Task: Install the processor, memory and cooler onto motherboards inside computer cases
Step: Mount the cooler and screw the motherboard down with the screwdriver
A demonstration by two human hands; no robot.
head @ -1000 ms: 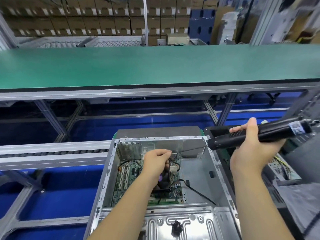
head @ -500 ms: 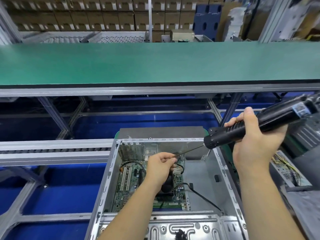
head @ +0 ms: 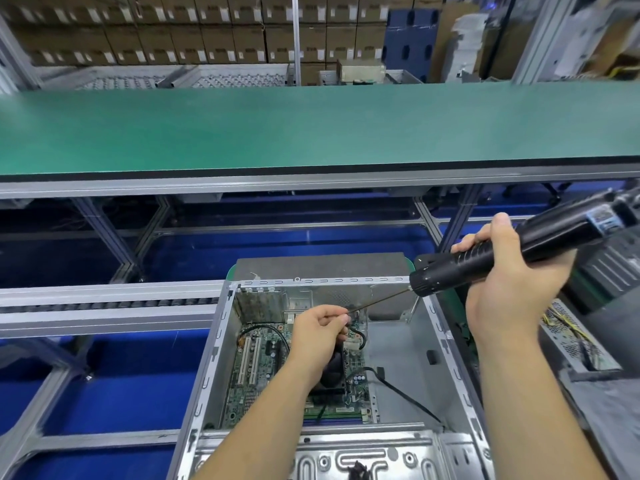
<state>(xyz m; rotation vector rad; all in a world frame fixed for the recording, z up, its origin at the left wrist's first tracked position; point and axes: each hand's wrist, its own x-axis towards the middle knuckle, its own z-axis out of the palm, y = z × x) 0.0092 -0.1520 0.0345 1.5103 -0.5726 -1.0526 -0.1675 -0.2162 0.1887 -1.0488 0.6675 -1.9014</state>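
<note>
An open grey computer case (head: pixel 408 348) lies below me with a green motherboard (head: pixel 258 372) inside it. A black cooler (head: pixel 334 370) sits on the board, partly hidden by my left hand (head: pixel 320 336). That hand is curled over the cooler and pinches the tip of the long thin bit (head: pixel 377 301) of a black electric screwdriver (head: pixel 512 251). My right hand (head: pixel 509 289) grips the screwdriver body above the case's right wall, tilted down to the left.
A green conveyor belt (head: pixel 311 126) runs across behind the case, above aluminium frame rails (head: pixel 104 306). A second case with yellow wires (head: pixel 571 337) stands at the right. Black cables (head: pixel 398 386) trail across the case floor. Cardboard boxes are stacked far behind.
My right hand has raised the screwdriver and swung its bit tip towards my left hand, whose fingers now pinch the tip above the cooler.
</note>
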